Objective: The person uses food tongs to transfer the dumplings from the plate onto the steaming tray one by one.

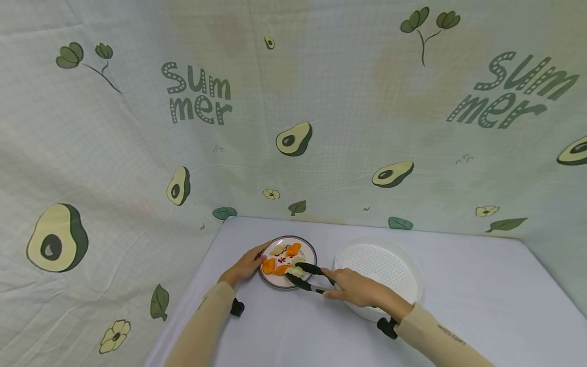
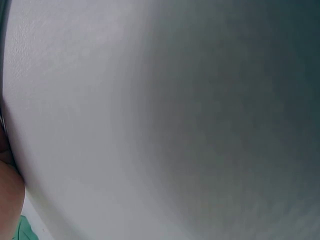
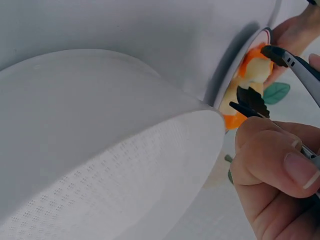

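Note:
On the left, a white plate [image 1: 306, 248] with a dark-edged rim bears orange pieces [image 1: 293, 249] and pale pieces [image 1: 277, 249], apparently food. My left hand [image 1: 244, 266] holds the plate's left rim, its thumb over the edge and the other fingers along the outside. Black-tipped tongs [image 1: 310, 268] are gripped in my right hand [image 1: 356, 288]. The tips stand spread at the plate's lower right, around a pale piece [image 1: 295, 271]. In the right wrist view, the tongs' scalloped tips [image 3: 252, 101] overlap the food.
Right of the plate sits a large white round basket [image 1: 390, 265] with a perforated bottom; my right hand and forearm cross over it. Both stand on a white-covered table [image 1: 477, 285]. A printed cloth [image 1: 339, 122] hangs behind and at the sides.

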### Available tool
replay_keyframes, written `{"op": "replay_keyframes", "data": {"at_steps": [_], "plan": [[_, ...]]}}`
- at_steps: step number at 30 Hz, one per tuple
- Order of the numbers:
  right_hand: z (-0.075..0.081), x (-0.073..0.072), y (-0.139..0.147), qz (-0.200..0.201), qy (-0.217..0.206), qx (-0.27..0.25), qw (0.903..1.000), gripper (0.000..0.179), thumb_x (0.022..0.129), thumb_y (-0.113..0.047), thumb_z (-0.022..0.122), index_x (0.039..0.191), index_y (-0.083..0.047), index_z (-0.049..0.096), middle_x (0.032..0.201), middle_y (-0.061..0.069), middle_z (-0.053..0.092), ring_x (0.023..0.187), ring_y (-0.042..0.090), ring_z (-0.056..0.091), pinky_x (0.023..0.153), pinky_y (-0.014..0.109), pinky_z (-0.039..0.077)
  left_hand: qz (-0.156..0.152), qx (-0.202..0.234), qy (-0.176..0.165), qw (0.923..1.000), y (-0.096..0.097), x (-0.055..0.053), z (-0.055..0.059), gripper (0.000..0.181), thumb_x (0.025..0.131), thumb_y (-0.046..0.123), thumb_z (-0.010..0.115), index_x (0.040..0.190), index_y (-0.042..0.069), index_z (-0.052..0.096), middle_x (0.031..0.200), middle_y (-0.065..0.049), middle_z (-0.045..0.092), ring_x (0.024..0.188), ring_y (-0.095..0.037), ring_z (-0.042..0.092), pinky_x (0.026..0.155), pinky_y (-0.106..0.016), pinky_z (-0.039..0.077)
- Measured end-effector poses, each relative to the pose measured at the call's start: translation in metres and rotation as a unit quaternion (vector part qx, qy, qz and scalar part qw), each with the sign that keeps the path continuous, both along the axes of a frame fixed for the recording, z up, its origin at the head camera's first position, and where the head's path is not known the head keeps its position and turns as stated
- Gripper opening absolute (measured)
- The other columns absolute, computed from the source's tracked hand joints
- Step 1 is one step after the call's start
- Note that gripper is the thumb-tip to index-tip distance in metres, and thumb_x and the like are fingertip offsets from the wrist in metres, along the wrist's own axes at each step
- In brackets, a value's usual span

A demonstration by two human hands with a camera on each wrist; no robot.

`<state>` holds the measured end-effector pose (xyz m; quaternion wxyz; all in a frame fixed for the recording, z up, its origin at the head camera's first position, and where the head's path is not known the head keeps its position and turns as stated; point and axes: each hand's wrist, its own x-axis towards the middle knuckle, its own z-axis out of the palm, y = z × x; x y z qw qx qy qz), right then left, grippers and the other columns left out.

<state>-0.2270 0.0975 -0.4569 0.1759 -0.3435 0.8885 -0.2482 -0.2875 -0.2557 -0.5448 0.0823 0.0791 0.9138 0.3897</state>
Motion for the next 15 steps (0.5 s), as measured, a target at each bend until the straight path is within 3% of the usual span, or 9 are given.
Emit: {"op": "replay_keyframes", "data": {"at_steps": [15], "plan": [[0.021,-0.007,0.036,-0.01,0.034,-0.043,0.9984,0.072,0.101,-0.042,0.058,0.148,0.008,0.037,0.138,0.03,0.052,0.128,0.042,0.051,0.104,0.055,0.043,0.014,-0.009,-0.012,0.9998,0.001,-0.001,-0.002,0.052,0.106,0.022,0.05,0.156,0.022,0.036,0.155,-0.018,0.037,0.142,-0.042,0.032,0.115,-0.06,0.024]]}}
